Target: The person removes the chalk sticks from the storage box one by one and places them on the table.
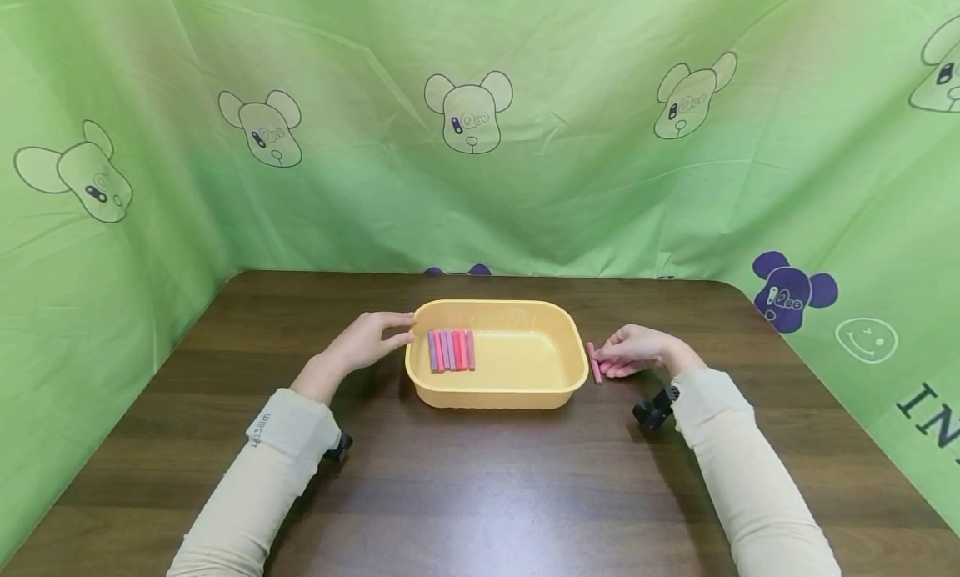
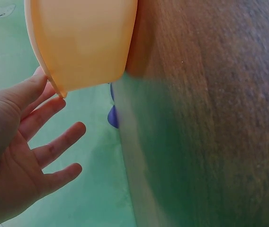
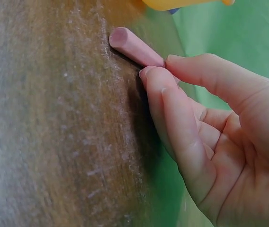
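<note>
Your left hand (image 1: 363, 341), relaxed and spread, touches left rim of yellow tray (image 1: 495, 398). Inside, at tray's left: row of coloured sticks (image 1: 453, 351), already laid side by side. Just right of tray: pink stick (image 1: 592, 356), only one visibly left outside; your right hand (image 1: 636, 349) pinches it.

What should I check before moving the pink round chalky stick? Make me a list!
1. Right hand pinches the pink round chalky stick: ok.
2. Left hand touches the rim of the yellow rounded-rectangular plastic tub: ok.
3. Tub sits upright on the brown wood-look table: ok.
4. Bare space beside the row of pink and purple sticks in the tub: ok.
5. Stick inside tub: not ok, it's outside.
6. Stick off the table: cannot tell.
</note>
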Action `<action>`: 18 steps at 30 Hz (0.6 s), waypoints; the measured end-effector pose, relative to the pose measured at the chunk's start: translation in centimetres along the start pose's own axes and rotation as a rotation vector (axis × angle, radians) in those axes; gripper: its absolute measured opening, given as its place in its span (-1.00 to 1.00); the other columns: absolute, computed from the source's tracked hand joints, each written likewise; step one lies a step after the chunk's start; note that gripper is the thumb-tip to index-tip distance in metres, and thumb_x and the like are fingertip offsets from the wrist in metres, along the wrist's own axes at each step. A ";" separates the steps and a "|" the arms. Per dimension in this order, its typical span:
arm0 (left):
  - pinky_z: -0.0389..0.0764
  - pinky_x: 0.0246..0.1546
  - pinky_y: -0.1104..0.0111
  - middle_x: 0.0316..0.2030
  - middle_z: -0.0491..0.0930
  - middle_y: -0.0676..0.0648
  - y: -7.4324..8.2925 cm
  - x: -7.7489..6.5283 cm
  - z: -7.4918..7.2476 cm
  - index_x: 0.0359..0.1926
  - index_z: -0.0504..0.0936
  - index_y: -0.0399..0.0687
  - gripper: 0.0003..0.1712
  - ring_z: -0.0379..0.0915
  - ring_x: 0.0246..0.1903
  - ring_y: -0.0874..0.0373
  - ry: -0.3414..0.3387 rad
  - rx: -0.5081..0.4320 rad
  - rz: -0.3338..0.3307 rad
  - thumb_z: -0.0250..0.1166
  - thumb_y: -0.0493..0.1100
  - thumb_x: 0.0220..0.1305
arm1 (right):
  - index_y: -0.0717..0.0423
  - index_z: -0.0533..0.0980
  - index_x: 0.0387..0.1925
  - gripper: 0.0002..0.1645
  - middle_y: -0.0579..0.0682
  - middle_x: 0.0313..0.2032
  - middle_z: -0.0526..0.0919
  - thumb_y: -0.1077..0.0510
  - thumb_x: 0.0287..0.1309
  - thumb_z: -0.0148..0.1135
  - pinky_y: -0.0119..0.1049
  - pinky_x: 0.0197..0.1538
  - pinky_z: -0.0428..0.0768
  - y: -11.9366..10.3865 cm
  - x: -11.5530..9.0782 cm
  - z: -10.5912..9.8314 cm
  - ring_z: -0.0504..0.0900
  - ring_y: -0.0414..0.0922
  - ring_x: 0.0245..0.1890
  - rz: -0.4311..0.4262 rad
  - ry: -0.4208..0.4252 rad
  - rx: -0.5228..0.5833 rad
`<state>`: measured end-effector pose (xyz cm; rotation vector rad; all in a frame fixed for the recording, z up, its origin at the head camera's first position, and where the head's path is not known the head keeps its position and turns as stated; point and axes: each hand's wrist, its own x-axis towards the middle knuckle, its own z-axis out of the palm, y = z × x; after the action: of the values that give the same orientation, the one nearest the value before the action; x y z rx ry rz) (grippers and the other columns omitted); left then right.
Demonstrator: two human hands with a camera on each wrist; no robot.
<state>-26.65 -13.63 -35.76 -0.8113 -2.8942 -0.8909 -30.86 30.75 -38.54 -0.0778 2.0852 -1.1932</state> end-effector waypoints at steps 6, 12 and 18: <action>0.36 0.27 0.07 0.15 0.50 -0.23 0.0 0.0 0.0 0.13 0.51 -0.27 -0.55 0.37 0.22 -0.11 0.002 0.006 0.002 0.20 -0.15 0.27 | 0.11 0.57 -0.41 -0.82 -0.17 -0.57 0.66 0.20 0.25 0.08 -0.56 -0.39 0.61 -0.3 -0.4 -0.5 0.61 -0.36 -0.53 -0.033 0.022 0.002; 0.35 0.27 0.06 0.15 0.49 -0.23 0.0 0.0 -0.1 0.14 0.51 -0.27 -0.55 0.36 0.22 -0.11 -0.001 0.002 0.000 0.20 -0.15 0.27 | 0.19 0.56 -0.31 -0.83 -0.14 -0.50 0.67 0.18 0.25 0.09 -0.53 -0.34 0.63 -1.8 -1.1 -0.9 0.62 -0.34 -0.50 -0.081 0.044 -0.008; 0.35 0.28 0.07 0.16 0.49 -0.22 -0.1 0.0 -0.1 0.14 0.51 -0.26 -0.54 0.36 0.23 -0.11 -0.005 0.000 -0.008 0.20 -0.14 0.27 | 0.35 0.49 -0.15 -0.70 -0.08 -0.44 0.68 0.14 0.25 0.11 -0.48 -0.27 0.66 -4.0 -1.7 -0.8 0.63 -0.33 -0.47 -0.131 0.060 -0.023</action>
<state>-26.71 -13.70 -35.72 -0.8039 -2.9035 -0.8907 -31.24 29.76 -34.24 -0.1947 2.1742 -1.2633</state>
